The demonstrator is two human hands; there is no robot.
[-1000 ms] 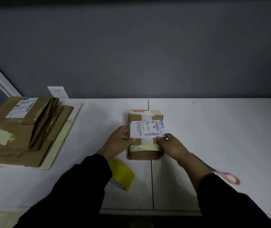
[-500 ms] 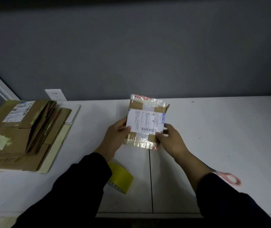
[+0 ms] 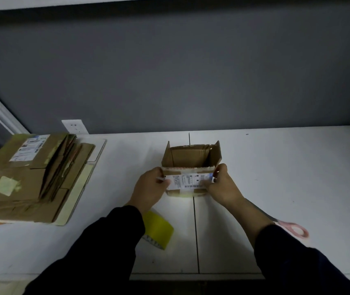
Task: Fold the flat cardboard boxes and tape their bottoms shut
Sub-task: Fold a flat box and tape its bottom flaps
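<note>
Cardboard box (image 3: pixel 191 165) stood upright mid-desk (image 3: pixel 276 167), opening upward; my left grip (image 3: pixel 148 189) and right grip (image 3: pixel 223 186) clasped its labelled near wall. Both sides needed even pressure, I judged, keeping corners square.

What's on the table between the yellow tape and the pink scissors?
Only bare white table with a dark seam; the head view shows nothing lying between the yellow tape roll and the pink scissors.

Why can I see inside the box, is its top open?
Yes, open. The box stands with its top flaps up, so the bare brown inside shows. The left hand and right hand hold its near side.
</note>
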